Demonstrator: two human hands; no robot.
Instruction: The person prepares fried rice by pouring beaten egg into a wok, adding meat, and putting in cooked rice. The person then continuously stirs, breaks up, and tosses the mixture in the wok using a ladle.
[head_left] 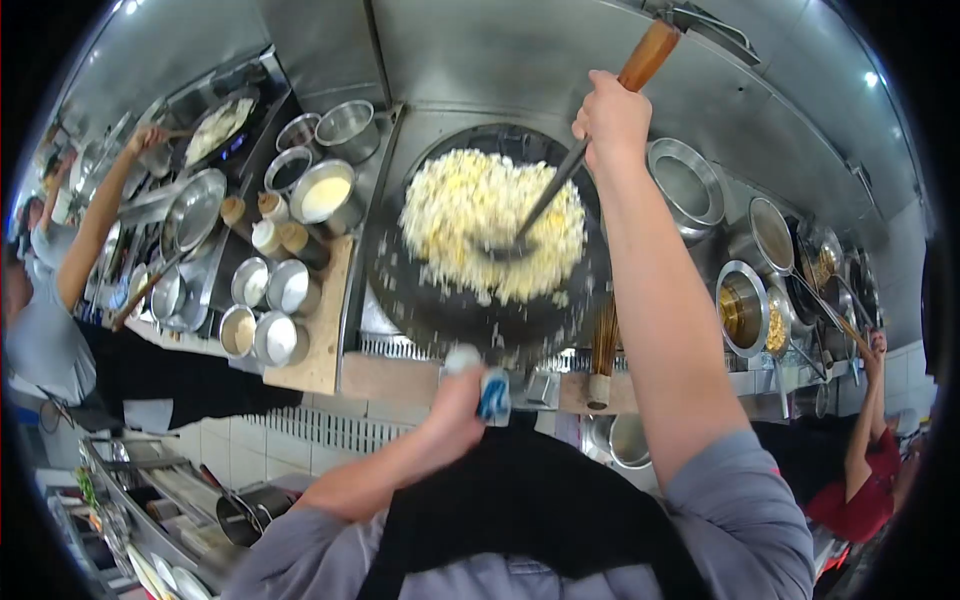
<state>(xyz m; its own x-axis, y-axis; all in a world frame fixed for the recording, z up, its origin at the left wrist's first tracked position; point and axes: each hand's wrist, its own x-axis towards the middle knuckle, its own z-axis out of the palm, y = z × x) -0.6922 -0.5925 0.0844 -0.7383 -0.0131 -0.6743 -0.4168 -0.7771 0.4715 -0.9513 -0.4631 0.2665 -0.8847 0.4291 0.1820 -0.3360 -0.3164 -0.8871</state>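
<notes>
Okay, your R hand [612,118] is closed round the ladle [560,178] at the lower end of its wooden grip; L hand [455,410] is closed on a cloth [494,395] by the near rim of the wok [390,270], too blurred to tell if a handle's in there too. Wok's right in front of you, w/ yellow-white food [490,225] inside. Prob. heavy w/ that load, stiff, likely hot & greasy: hold near edge thru cloth. Ladle's rigid; keep to the wood. Food looks soft, loose, spills easily.

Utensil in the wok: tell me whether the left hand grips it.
No, the right hand grips the utensil, while the left hand holds a cloth.
</notes>
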